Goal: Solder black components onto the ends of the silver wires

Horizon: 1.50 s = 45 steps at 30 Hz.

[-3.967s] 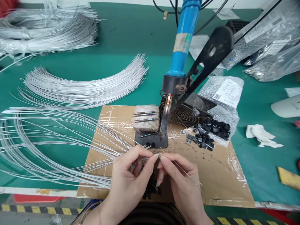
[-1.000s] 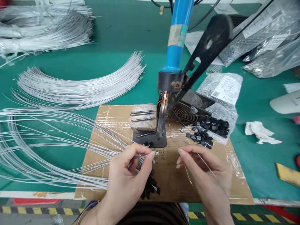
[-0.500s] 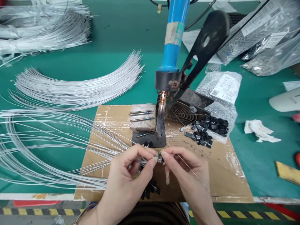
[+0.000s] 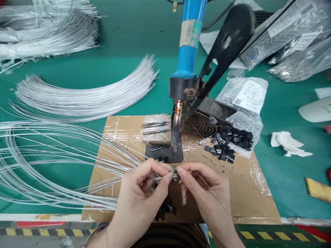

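Observation:
My left hand (image 4: 144, 189) is closed, thumb and forefinger pinching a small metallic connector (image 4: 176, 175). Grey-white wires (image 4: 77, 162) run in from the left and pass behind that hand. My right hand (image 4: 210, 193) pinches a thin silvery wire (image 4: 213, 192), which trails back across its fingers. The fingertips of both hands almost meet at the connector, and they partly hide it. Just above them, a soldering iron (image 4: 188, 55) with a blue handle points downward in its black stand (image 4: 227, 38). Black connector housings (image 4: 164, 208) lie below my left hand.
A cardboard sheet (image 4: 248, 196) covers part of the green table (image 4: 129, 41). Spare tips lie on a pale block (image 4: 155, 137). Black housings (image 4: 224, 144) are heaped on the right near plastic bags (image 4: 247, 94). A wire bundle (image 4: 90, 98) lies at left, crumpled tissue (image 4: 288, 143) at right.
Both hands hold nearly the same pose, with only a slight shift at the fingertips and the connector. The whole view has moved a little.

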### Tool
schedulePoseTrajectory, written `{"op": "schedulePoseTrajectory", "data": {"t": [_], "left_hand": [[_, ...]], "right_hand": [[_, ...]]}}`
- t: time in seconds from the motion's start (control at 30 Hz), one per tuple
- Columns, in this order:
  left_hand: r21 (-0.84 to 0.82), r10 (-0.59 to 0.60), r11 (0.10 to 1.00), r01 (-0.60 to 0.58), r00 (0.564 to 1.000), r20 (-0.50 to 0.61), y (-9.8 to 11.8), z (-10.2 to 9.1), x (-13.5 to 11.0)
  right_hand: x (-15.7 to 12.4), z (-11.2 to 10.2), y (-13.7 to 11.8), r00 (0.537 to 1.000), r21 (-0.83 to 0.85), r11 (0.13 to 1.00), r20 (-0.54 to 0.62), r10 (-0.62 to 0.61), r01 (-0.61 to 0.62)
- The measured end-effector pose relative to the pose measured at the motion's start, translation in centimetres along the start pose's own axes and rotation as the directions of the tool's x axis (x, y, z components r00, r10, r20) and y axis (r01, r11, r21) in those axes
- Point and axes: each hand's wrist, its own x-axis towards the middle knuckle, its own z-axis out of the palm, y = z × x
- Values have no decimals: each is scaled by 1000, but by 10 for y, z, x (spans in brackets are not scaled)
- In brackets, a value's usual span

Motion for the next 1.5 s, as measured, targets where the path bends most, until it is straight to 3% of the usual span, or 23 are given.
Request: {"op": "schedulePoseTrajectory", "data": {"t": [0.4,0.5,0.67,1.1,1.23,1.37,1.5], "left_hand": [[15,0,1000,0,1000,1,2,2,3],[13,2,1000,-2,1000,-7,1,2,3],[41,20,999,-19,999,-40,-3,2,7],[150,20,989,-10,998,-62,5,-2,20],[147,14,989,-5,998,-59,3,-2,22],[156,17,988,-7,998,-62,2,-2,26],[143,35,989,-26,998,-60,4,-1,29]], "right_hand": [[0,0,3,1000,-25,1000,-5,-8,8],[0,-2,6,998,-105,993,1,-62,61],[-1,-8,12,953,-274,915,14,-302,295],[-1,-14,0,926,-554,763,37,-376,333],[2,-17,0,933,-551,764,85,-350,337],[8,-20,1,898,-487,759,157,-410,432],[10,-16,-1,898,-460,778,115,-425,427]]}}
